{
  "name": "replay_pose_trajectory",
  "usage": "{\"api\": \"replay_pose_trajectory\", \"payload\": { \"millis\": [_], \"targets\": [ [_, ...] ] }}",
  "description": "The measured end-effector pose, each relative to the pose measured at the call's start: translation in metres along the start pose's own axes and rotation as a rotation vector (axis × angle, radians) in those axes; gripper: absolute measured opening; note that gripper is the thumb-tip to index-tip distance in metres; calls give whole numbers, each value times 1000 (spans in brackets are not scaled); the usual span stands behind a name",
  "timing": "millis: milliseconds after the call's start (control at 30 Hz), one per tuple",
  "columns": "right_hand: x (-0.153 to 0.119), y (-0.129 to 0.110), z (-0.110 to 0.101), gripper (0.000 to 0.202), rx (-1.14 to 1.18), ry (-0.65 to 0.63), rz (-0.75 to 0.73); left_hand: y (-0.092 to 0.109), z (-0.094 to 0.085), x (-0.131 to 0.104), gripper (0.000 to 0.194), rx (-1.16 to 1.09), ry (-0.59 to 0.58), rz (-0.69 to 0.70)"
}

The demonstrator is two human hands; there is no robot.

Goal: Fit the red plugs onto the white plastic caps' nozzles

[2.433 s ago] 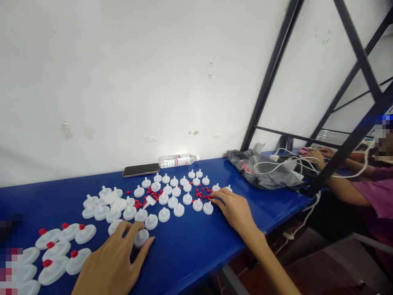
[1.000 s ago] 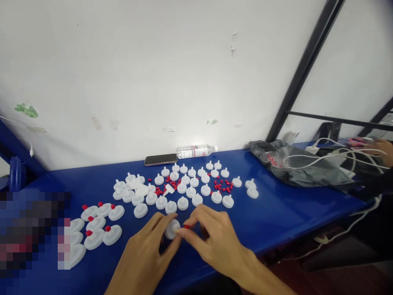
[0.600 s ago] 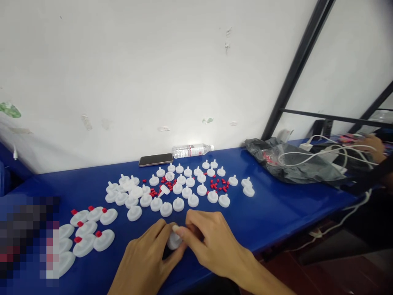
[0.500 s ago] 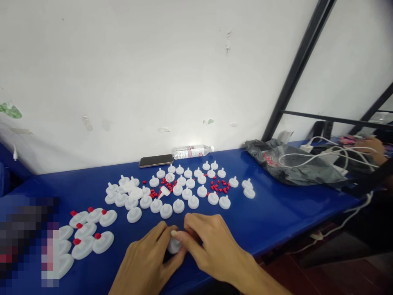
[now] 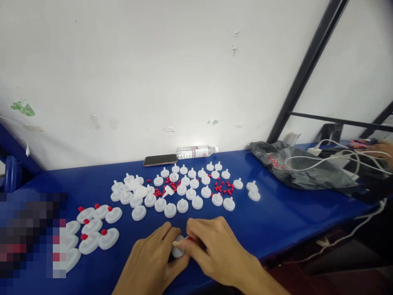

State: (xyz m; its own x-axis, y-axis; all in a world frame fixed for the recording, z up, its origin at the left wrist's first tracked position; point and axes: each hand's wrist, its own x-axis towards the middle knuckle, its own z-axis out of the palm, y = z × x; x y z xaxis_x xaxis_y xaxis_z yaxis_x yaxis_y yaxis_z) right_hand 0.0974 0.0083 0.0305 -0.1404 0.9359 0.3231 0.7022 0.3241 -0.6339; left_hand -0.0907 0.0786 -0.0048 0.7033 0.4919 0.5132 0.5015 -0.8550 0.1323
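1. Change since the earliest frame: the right hand (image 5: pixel 221 248) has been brought from the loose caps (image 5: pixel 229 191) to the left hand (image 5: pixel 150 256). The disc (image 5: pixel 177 250) has been shifted toward the table (image 5: pixel 254 219) edge. The camera view has also been turned slightly.
2. Hand state: the disc is clamped between thumb and fingers of the left hand. A red cap (image 5: pixel 190 238) is pinched in the right hand, its fingertips set against the disc. The two hands are together.
3. Risk, crooked seating: the cap may be pressed on off-axis if the disc is tilted within the left hand. The joint is largely hidden by the fingers, so alignment cannot be confirmed.
4. Risk, dropped cap: the small cap may be squeezed out if the right-hand pinch is made too near its rim. With the table edge close below the hands, it could be lost to the floor.
5. Risk, disturbed rows: the spare discs (image 5: pixel 170 210) just beyond the left hand may be knocked by its knuckles if it is swung forward.
6. Appearance: the disc is whitish, round and smooth; its spout is covered by the fingers. The cap is bright red and mostly concealed. Matching capped discs (image 5: pixel 89 243) are laid tilted, left of the left hand.
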Motion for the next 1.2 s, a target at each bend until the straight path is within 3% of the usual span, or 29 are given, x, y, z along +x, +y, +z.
{"api": "replay_pose_trajectory", "payload": {
  "millis": [133,233,400,500,600,900,1200],
  "targets": [
    [1,1,-1,35,0,-26,36,2,-1,1,11,-11,56,4],
    [2,1,-2,35,-13,-67,32,5,-3,2,9,-20,26,-23],
    [2,-1,-4,47,-38,-76,28,10,-13,10,23,-120,-238,-241],
    [1,-2,-7,43,-39,-123,4,12,-17,14,29,-167,-362,-343],
    [0,-3,-10,37,-16,-148,-54,10,-15,11,31,-202,-310,-322],
    [0,-2,-11,40,-53,-142,-43,8,-15,10,44,-117,-55,-23],
    [-2,1,-10,44,-40,-196,-70,11,-18,13,45,-165,-57,19]
  ]
}}
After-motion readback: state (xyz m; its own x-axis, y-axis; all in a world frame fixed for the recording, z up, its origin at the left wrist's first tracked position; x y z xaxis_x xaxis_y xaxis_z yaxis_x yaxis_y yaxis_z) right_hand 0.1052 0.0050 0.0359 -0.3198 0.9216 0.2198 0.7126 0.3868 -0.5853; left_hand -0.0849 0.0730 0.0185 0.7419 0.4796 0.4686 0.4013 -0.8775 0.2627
